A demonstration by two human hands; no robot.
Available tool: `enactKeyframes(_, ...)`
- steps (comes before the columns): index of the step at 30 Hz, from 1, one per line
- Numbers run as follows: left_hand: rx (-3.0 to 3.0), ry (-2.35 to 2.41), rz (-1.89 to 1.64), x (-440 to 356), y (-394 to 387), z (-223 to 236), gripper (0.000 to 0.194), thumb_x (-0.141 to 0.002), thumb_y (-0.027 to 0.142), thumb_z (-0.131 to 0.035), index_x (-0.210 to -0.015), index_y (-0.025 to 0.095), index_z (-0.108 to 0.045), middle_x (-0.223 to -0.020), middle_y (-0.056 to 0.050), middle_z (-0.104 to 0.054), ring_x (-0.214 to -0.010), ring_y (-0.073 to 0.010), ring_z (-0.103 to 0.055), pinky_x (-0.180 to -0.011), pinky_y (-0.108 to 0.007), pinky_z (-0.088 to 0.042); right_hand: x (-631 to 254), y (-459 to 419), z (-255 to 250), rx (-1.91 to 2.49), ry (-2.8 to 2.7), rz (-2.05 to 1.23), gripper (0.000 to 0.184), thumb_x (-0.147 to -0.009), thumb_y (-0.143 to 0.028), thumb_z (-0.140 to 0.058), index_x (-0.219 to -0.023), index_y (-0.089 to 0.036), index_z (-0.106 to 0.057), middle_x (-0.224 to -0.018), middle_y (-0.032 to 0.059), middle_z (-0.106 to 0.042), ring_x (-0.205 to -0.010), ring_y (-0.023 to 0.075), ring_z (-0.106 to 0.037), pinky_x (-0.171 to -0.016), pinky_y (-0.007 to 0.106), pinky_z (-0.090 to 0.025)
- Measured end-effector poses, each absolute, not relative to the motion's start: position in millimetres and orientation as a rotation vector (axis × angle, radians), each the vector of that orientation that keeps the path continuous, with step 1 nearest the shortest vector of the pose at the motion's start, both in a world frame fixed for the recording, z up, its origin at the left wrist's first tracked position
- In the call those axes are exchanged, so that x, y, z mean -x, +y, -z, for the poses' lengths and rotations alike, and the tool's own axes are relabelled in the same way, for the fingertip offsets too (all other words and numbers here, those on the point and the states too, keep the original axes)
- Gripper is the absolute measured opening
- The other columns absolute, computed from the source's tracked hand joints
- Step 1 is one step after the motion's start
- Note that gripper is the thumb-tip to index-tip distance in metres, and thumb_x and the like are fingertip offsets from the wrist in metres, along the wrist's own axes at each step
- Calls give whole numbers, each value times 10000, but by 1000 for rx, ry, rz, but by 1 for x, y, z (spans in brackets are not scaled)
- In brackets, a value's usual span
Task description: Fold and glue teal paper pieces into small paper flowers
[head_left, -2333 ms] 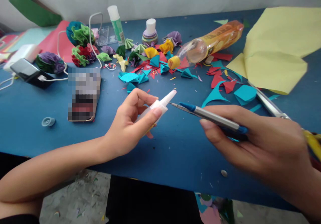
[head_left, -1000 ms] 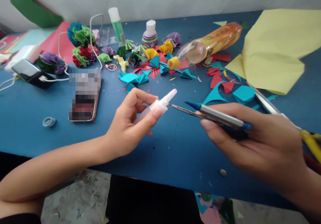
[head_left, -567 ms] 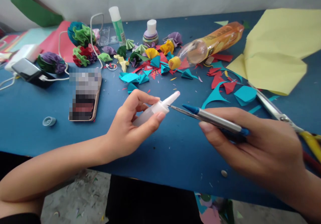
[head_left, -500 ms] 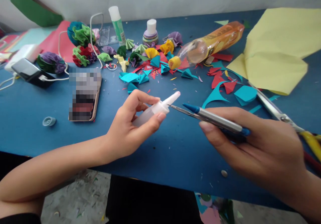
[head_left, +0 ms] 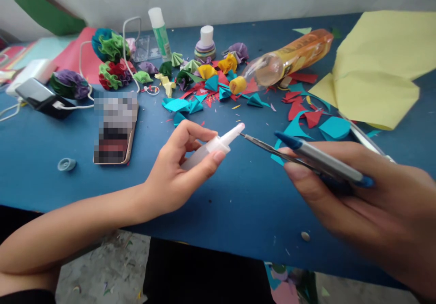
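Observation:
My left hand (head_left: 173,176) pinches a small white glue tube (head_left: 218,144) between thumb and fingers, its capped nozzle pointing up and to the right. My right hand (head_left: 368,213) grips a silver pen with blue ends (head_left: 327,161) together with a thin metal blade (head_left: 265,145). The blade's point touches the side of the nozzle near its tip. Both hands hover just above the blue table (head_left: 238,204), near its front edge.
A phone (head_left: 116,127) lies left of my left hand. Behind are folded paper scraps (head_left: 211,86), paper flowers (head_left: 109,45), a glue stick (head_left: 160,31), a lying orange bottle (head_left: 289,58) and yellow paper (head_left: 378,67). Scissors (head_left: 366,139) lie at the right, partly hidden.
My right hand has drawn back to the right with the pen and blade. The blade's point has shifted from the nozzle's base up toward its tip. My left hand has barely moved.

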State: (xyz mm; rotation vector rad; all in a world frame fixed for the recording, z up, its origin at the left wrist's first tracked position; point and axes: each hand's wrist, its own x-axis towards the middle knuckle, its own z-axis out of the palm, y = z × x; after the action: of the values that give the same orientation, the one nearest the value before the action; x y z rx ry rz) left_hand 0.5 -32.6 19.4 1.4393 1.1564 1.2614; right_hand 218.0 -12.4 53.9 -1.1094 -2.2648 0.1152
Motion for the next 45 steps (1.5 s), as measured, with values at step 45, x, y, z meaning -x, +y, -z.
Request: enactKeyframes(45, -1391, 1169, -1220, -5, -34, -19, 187, -844, 289, -665, -926, 232, -506, -693, 49, -535, -482, -53, -487, -385, -138, -443, -217, -12, -47, 999, -2379, 48, 200, -912, -190, -444, -956, -211, -637, -733, -4, -745, -445, 119, -602, -385, 281, -315)
